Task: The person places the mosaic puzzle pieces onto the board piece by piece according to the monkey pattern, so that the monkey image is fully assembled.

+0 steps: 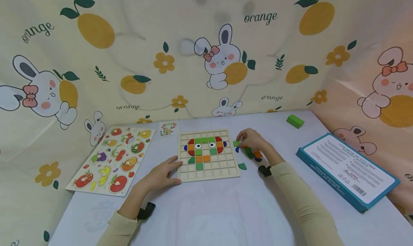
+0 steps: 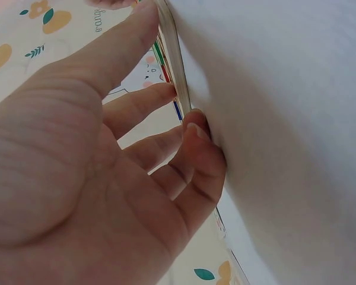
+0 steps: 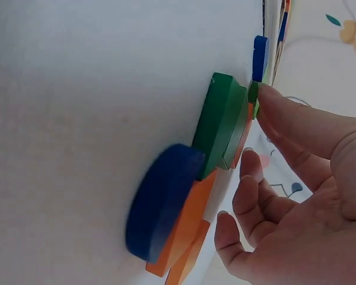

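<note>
A wooden grid board [image 1: 222,169] lies on the table, partly filled with red, orange, green and blue pieces and two eye pieces [image 1: 198,146]. Against its left edge rests my left hand [image 1: 159,174], fingers spread; in the left wrist view its fingertips touch the side of the board [image 2: 177,59]. To the right of the board, my right hand [image 1: 253,140] pinches a small green block [image 1: 236,143] with thumb and fingertips. Below that hand are loose dark green [image 3: 210,124], orange [image 3: 187,219] and blue [image 3: 163,202] pieces.
A fruit picture board [image 1: 111,163] lies at the left. Behind the grid board is a small pattern card [image 1: 168,128]. A teal-edged box [image 1: 348,170] lies at the right, with a green block [image 1: 295,121] behind it. A green quarter-round piece [image 1: 242,166] sits beside the grid board.
</note>
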`<state>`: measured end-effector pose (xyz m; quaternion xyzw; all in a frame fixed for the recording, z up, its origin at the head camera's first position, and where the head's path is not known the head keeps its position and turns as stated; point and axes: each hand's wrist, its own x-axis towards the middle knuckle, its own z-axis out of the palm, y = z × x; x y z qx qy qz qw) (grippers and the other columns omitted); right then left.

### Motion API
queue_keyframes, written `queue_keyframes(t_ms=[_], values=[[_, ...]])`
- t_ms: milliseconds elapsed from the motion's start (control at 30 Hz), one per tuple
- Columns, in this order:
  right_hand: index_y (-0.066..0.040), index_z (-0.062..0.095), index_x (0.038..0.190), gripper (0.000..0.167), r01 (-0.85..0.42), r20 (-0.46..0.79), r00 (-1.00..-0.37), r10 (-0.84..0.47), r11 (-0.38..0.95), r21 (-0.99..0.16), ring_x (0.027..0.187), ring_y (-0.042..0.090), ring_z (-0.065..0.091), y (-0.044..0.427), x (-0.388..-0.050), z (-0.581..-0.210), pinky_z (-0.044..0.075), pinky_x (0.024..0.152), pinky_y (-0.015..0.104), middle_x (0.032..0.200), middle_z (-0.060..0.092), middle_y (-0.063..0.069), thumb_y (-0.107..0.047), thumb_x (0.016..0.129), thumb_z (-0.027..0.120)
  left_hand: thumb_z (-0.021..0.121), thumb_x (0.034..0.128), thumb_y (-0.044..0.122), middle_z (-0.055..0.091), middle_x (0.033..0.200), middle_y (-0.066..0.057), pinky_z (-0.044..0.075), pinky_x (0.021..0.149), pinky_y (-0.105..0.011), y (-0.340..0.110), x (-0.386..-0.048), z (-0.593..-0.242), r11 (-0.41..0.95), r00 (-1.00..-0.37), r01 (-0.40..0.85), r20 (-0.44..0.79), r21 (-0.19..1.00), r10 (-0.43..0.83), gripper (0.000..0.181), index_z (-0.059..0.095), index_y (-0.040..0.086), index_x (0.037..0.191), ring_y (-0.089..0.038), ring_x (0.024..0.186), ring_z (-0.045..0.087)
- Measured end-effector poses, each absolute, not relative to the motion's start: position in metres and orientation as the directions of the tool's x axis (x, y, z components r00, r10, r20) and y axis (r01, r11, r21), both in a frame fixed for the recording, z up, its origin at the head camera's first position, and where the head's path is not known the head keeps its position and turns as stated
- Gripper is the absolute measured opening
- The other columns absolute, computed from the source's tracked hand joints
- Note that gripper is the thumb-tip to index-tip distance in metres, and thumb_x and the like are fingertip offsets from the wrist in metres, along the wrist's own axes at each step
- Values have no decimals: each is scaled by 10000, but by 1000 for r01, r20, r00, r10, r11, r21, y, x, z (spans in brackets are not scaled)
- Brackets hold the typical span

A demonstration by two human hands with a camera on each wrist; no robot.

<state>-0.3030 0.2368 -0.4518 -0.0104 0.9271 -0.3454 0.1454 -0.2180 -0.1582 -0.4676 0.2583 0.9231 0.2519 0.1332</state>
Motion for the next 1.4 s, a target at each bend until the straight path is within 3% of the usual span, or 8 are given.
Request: queue_keyframes(t_ms=[400, 600, 900, 1167, 1400], values=[[-37, 690, 1029, 199, 33, -193, -974, -121, 763, -646, 931, 281, 507, 235, -303, -456, 440, 784, 358, 1045, 607, 127, -71, 849, 768, 794, 857, 343, 307, 1592, -191, 348, 1112, -562, -158, -218, -467, 743, -832, 409, -117, 529, 542, 718, 506, 102, 1468, -408, 1439, 319], [-48, 682, 938, 121, -2, -156, -978, -137, 758, -653, 857, 263, 530, 235, -303, -456, 445, 714, 337, 960, 625, 97, -45, 845, 758, 799, 851, 342, 308, 1589, -199, 336, 1121, -561, -159, -217, -466, 745, -830, 415, -117, 522, 545, 723, 508, 97, 1466, -410, 1440, 315], [36, 670, 1144, 240, -132, -78, -955, -286, 646, -752, 835, 240, 502, 229, -304, -450, 434, 697, 293, 909, 571, 113, 33, 916, 597, 790, 859, 347, 313, 1583, -209, 333, 1122, -562, -159, -218, -468, 741, -828, 423, -109, 522, 549, 714, 509, 85, 1461, -419, 1435, 320], [67, 679, 1193, 276, -262, -22, -871, -490, 503, -824, 723, 190, 502, 175, -291, -453, 440, 618, 258, 1064, 642, 186, 60, 962, 526, 789, 859, 355, 313, 1583, -208, 343, 1117, -558, -159, -219, -469, 737, -827, 423, -108, 527, 552, 720, 506, 87, 1465, -416, 1430, 330], [50, 696, 1128, 233, -294, -41, -772, -634, 413, -862, 684, 197, 531, 112, -272, -449, 487, 629, 266, 890, 599, 133, 71, 958, 538, 787, 859, 366, 312, 1584, -207, 347, 1115, -557, -160, -220, -470, 740, -824, 426, -113, 521, 555, 716, 510, 107, 1466, -416, 1432, 327]])
